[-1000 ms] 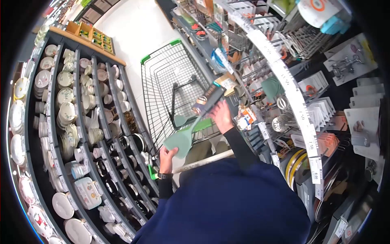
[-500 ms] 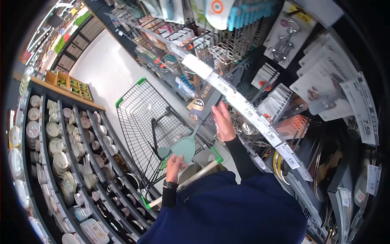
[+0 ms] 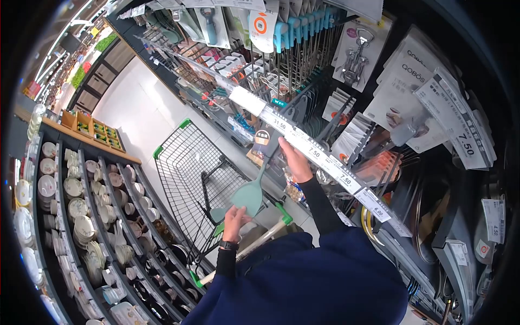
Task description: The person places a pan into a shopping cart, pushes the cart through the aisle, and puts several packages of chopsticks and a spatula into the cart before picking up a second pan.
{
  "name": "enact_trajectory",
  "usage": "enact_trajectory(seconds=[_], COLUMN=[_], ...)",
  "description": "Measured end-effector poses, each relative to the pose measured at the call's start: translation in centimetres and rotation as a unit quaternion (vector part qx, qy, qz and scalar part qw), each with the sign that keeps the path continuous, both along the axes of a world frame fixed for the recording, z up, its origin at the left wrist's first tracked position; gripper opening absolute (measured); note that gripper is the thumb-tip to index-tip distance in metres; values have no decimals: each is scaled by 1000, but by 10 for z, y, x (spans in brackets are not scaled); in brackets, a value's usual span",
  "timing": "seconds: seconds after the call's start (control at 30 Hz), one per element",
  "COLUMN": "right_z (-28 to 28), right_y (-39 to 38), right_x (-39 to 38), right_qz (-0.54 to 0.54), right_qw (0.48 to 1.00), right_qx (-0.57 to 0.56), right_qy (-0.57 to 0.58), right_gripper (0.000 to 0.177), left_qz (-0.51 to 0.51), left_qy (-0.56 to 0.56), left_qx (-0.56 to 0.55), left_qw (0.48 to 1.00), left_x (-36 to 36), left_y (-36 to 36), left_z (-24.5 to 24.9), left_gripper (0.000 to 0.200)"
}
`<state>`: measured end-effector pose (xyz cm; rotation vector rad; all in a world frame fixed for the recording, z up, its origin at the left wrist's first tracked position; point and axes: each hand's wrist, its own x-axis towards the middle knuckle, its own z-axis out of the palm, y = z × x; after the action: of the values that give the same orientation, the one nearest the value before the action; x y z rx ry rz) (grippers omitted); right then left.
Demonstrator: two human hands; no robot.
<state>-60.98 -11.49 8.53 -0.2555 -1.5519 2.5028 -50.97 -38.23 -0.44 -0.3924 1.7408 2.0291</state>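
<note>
My left hand (image 3: 235, 222) grips a pale green spatula (image 3: 247, 197) by the lower edge of its broad head, thumb lying on the face. Its handle points up and away from me, and a dark packaging card (image 3: 262, 136) with a round label overlaps the handle's far end. Another pale green piece (image 3: 218, 214) shows beside the spatula, partly behind my left hand. My right hand (image 3: 295, 161) is stretched out beside the price rail (image 3: 319, 154), fingers extended and holding nothing visible, just right of the handle.
A wire shopping cart (image 3: 189, 168) with green corners stands in front of me, its handle (image 3: 260, 238) near my waist. Shelves of bowls and plates (image 3: 84, 227) line the left. On the right hang carded kitchen tools (image 3: 355, 59) and blue-handled utensils (image 3: 295, 32). Pale floor (image 3: 130, 92) runs ahead.
The view has turned slightly, so the right-hand shelf sits further left and lower. My right hand has come off the dark card's side toward the price rail. My left hand keeps its hold.
</note>
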Motion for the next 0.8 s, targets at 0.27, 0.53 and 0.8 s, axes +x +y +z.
enact_trajectory(seconds=[0.27,0.53,0.8], right_z=[-3,-7,-55], right_y=[-2,-9,-20], right_x=[-3,-3,20], right_qz=[24,-10,-288], right_qw=[1000,1000,921], right_qx=[0,-22,259], right_qy=[-7,5,-39], right_gripper=[40,40,36], left_qz=[-13,21,-13], left_qy=[-13,-37,-38], left_qx=[0,13,32], left_qw=[1000,999,999], left_x=[-1,-9,-19], left_y=[1,6,-3], left_z=[-5,-4,-4], left_gripper=[26,50,65])
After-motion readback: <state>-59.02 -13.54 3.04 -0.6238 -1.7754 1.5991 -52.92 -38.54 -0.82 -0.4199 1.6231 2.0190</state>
